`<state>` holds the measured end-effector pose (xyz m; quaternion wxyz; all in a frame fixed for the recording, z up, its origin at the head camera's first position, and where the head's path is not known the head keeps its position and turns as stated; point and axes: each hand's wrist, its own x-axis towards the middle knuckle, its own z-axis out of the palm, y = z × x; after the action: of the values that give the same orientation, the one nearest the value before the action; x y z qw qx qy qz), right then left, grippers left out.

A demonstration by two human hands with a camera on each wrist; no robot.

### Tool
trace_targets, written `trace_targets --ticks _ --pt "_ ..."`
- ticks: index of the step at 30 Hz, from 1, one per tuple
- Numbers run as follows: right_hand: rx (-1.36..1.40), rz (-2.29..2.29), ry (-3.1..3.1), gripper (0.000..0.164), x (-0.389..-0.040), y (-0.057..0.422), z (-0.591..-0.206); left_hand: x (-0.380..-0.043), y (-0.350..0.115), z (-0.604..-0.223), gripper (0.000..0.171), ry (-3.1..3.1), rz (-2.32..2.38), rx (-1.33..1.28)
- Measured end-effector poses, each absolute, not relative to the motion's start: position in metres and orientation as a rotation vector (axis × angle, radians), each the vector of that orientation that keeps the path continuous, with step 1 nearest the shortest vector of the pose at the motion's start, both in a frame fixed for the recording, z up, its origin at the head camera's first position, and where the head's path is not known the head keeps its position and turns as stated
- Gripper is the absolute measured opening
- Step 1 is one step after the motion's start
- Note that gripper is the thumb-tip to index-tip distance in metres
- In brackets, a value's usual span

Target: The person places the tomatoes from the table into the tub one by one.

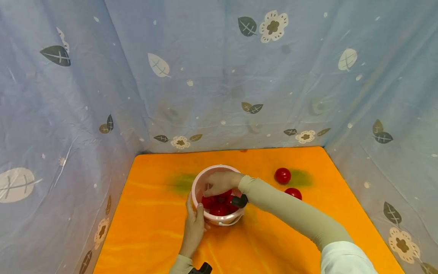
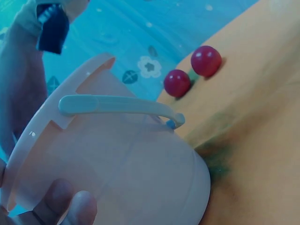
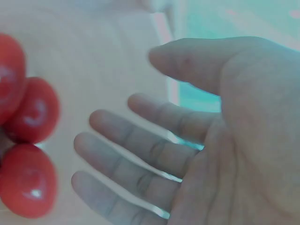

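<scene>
A pale pink bucket [image 1: 221, 218] stands on the orange cloth, its white handle [image 2: 122, 105] hanging down one side. My left hand [image 1: 194, 228] holds the bucket at its left, thumb at the rim and fingertips [image 2: 80, 206] against the outer wall. Inside lie several glossy red tomatoes [image 3: 31, 180]. My right hand [image 1: 222, 182] reaches into the bucket above them. In the right wrist view its fingers [image 3: 140, 145] are spread and relaxed, apart from the tomatoes, with nothing in the palm.
Two more red tomatoes lie on the cloth right of the bucket, one farther back [image 1: 282, 175] and one nearer [image 1: 293, 193], partly behind the right sleeve [image 1: 294, 209]. A blue patterned curtain [image 1: 219, 76] encloses the orange tabletop [image 1: 154, 213] at the back and both sides.
</scene>
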<state>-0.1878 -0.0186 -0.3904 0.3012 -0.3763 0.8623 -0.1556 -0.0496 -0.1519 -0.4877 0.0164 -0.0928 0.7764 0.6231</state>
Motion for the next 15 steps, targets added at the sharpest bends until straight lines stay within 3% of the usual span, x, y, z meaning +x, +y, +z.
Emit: trace_targets --ticks 8,15 --pt "-1.027 -0.94 2.342 0.023 -0.192 0.02 -0.352 -0.05 -0.15 -0.486 0.059 2.422 1.918 -0.318" --pt "-0.862 -1.265 2.485 0.023 -0.197 0.077 -0.321 -0.05 -0.149 -0.485 0.058 2.408 1.916 -0.327"
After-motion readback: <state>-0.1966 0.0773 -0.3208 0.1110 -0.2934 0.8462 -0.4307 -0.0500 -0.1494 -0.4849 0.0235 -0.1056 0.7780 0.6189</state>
